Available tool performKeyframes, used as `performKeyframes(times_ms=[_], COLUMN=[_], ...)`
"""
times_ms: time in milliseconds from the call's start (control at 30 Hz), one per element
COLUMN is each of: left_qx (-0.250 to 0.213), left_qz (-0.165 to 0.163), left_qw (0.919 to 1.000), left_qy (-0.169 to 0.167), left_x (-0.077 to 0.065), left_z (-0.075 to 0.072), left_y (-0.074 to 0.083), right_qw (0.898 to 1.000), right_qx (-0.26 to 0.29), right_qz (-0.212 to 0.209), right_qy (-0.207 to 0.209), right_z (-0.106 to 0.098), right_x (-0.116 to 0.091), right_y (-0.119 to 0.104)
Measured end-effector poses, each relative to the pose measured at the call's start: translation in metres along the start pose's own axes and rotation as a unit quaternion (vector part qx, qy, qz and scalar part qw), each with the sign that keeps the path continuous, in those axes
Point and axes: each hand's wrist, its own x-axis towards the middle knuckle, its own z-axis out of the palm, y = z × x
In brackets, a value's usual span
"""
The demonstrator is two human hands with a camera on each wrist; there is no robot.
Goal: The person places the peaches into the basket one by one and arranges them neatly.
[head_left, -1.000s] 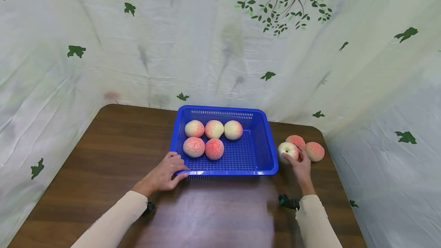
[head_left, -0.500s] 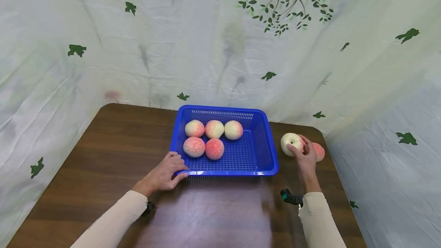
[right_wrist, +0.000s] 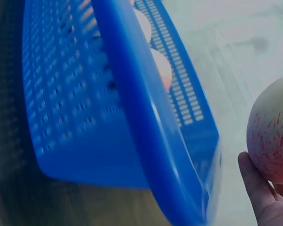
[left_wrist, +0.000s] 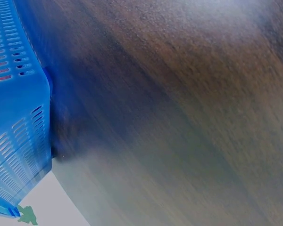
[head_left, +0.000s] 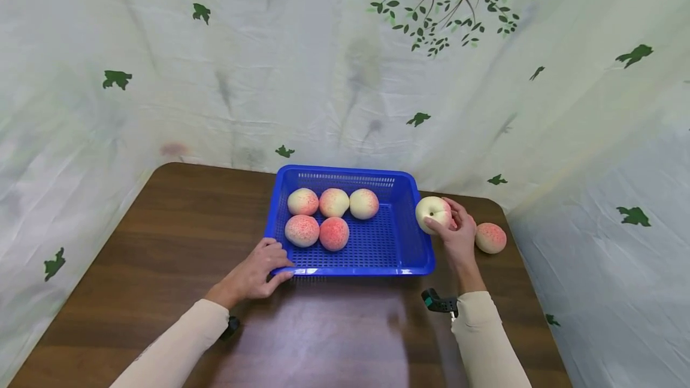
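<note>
A pale peach (head_left: 432, 213) with a red-speckled side is held up by my right hand (head_left: 459, 244), at the right rim of the blue basket (head_left: 353, 270). The right wrist view shows the fingertips against the lower side of this peach (right_wrist: 272, 134). At the basket's front left corner my left hand (head_left: 256, 271) grips the rim, thumb outside and fingers over the edge. Inside the basket several peaches (head_left: 334, 233) lie in two rows toward the left. The left wrist view catches only the basket's outer wall (left_wrist: 19, 94), not the hand.
Right of the basket a reddish peach (head_left: 490, 238) rests on the brown wooden table (head_left: 205, 214). Another peach there is mostly hidden behind the right hand. A white curtain (head_left: 323, 76) with printed leaves surrounds the table's back and sides.
My right hand has lifted the pale peach off the table and carried it left to the basket's right rim. The left hand and the basket have stayed put.
</note>
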Motion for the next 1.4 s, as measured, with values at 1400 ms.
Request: performKeyframes(times_ms=[1400], left_qx=[0.012], left_qz=[-0.003], left_qw=[0.9999], left_qy=[-0.005], left_x=[-0.002], left_z=[-0.001], left_y=[0.001], right_qw=[0.988], right_qx=[-0.124], right_qz=[0.055], right_qy=[-0.074], right_z=[0.093], right_x=[0.002], right_y=[0.038])
